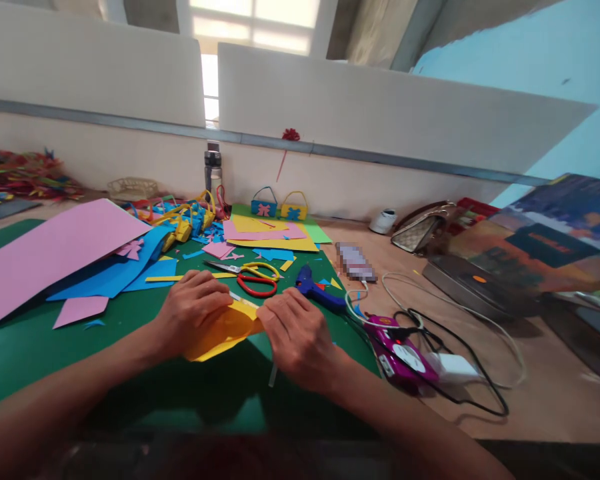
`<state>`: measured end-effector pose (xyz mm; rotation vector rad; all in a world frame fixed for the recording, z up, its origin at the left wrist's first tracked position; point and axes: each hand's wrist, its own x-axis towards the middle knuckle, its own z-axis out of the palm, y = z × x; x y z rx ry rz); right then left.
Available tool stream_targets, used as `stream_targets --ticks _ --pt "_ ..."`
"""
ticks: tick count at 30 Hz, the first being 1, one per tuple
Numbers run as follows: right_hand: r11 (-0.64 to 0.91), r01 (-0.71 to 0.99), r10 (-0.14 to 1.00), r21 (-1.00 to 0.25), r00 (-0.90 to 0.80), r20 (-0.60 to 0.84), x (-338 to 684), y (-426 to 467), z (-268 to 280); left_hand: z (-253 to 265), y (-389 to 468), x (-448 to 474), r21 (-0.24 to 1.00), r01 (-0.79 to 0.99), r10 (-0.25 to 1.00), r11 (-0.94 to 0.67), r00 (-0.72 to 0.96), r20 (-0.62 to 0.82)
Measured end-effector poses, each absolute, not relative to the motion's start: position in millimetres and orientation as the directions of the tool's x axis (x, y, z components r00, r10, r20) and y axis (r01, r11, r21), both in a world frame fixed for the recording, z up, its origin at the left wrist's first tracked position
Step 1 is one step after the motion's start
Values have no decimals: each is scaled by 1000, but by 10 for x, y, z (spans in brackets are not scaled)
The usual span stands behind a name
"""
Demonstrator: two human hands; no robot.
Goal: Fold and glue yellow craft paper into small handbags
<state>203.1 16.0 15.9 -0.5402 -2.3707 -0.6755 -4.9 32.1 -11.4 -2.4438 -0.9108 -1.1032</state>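
Observation:
Both hands grip a folded piece of yellow paper (pixel 223 332) above the green mat (pixel 145 373). My left hand (pixel 193 310) is closed on its left side, and my right hand (pixel 296 333) pinches its right end. A pale strip runs along the paper's upper edge between the hands. Below my right hand a thin translucent stick (pixel 273 375) sticks out; what holds it is hidden. Just beyond the hands lie scissors (pixel 247 275) with red and yellow handles. A blue glue gun (pixel 317 291) rests to the right of them.
Pink sheets (pixel 65 257) and blue sheets (pixel 115 273) lie at left. Small paper bags (pixel 294 211) stand at the back near a bottle (pixel 213 170). On the right are a phone (pixel 355 261), a purple power strip (pixel 403 353) with looping cables, and a dark case (pixel 475 287).

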Motion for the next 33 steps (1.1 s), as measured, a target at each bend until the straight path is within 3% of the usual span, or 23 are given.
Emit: stream_targets --ticks 9,18,25,33 --pt "758 522 164 390 -732 661 2057 206 152 -74 422 -195 51 776 642 -629 480 597" --pt "746 539 176 391 -726 664 2034 214 186 -17 374 -153 138 749 688 -647 496 530" --pt "845 486 257 223 -734 629 1989 248 106 -7 302 40 339 469 575 -816 594 563" --pt "909 414 297 48 -724 622 1912 256 125 76 168 51 551 385 662 -740 562 496"
